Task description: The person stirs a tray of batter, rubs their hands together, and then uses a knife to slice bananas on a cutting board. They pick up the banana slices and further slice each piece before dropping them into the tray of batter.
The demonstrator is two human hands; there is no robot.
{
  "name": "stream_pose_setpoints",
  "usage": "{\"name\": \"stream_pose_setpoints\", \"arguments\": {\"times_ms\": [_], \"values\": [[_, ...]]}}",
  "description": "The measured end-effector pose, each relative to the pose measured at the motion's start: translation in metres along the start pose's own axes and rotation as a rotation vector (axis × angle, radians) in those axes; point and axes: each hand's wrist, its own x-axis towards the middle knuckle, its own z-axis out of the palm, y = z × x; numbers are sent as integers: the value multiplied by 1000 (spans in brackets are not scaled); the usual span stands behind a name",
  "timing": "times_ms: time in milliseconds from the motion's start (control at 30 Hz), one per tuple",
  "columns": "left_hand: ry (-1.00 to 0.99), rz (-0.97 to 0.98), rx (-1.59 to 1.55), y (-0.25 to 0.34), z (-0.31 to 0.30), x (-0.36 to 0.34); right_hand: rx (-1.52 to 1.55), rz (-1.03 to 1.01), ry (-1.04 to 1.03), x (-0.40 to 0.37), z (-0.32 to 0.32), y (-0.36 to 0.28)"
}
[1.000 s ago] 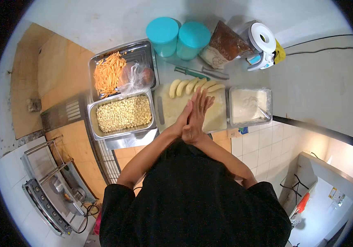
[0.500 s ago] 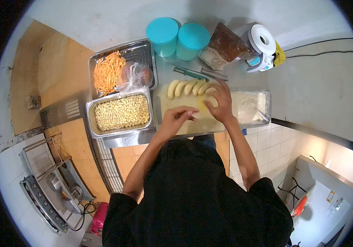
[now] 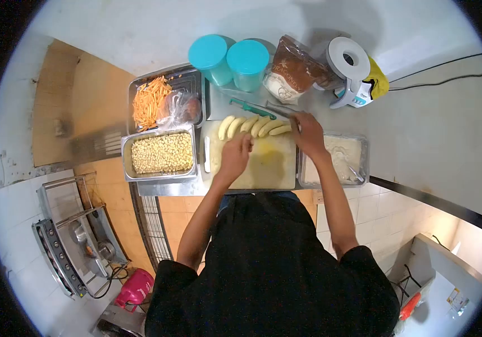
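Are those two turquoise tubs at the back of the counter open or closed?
Closed. The left turquoise tub and the right turquoise tub each carry a matching lid flat across the top; no contents show.

A pale rectangular cutting board (image 3: pixel 269 167) lies at frame centre, a row of yellow finger-shaped rolls (image 3: pixel 250 126) along its upper edge. A steel tray of diced cubes (image 3: pixel 125 155) sits left of it, a clear tub of white batter (image 3: pixel 337 136) right, two teal-lidded containers (image 3: pixel 210 52) above.
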Motion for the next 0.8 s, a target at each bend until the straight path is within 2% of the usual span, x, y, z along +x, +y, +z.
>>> {"name": "stream_pose_setpoints", "arguments": {"times_ms": [33, 67, 133, 267, 433, 467, 533, 667, 733, 800], "values": [[-39, 79, 110, 5, 9, 4, -112, -75, -62, 9, 4, 12], [-40, 82, 124, 9, 18, 9, -99, -74, -55, 18, 9, 23], [-101, 249, 179, 13, 31, 9, -225, -197, -82, 27, 21, 41], [-69, 198, 435, 22, 34, 1, -305, -131, -232, 45, 27, 41], [-210, 48, 626, 18, 28, -14, -352, -83, -312, 46, 32, 38], [-212, 47, 630, 11, 32, -16, -348, -82, -311, 47, 33, 37], [-153, 182, 400, -6, 41, -21, -329, -79, -336, 50, 44, 45], [-173, 219, 403, -8, 43, -27, -318, -68, -386, 49, 49, 52], [-344, 109, 668, 13, 32, -28, -285, 1, -438, 49, 35, 42], [-318, 109, 647, 7, 30, -30, -268, 32, -449, 53, 18, 30]]}}
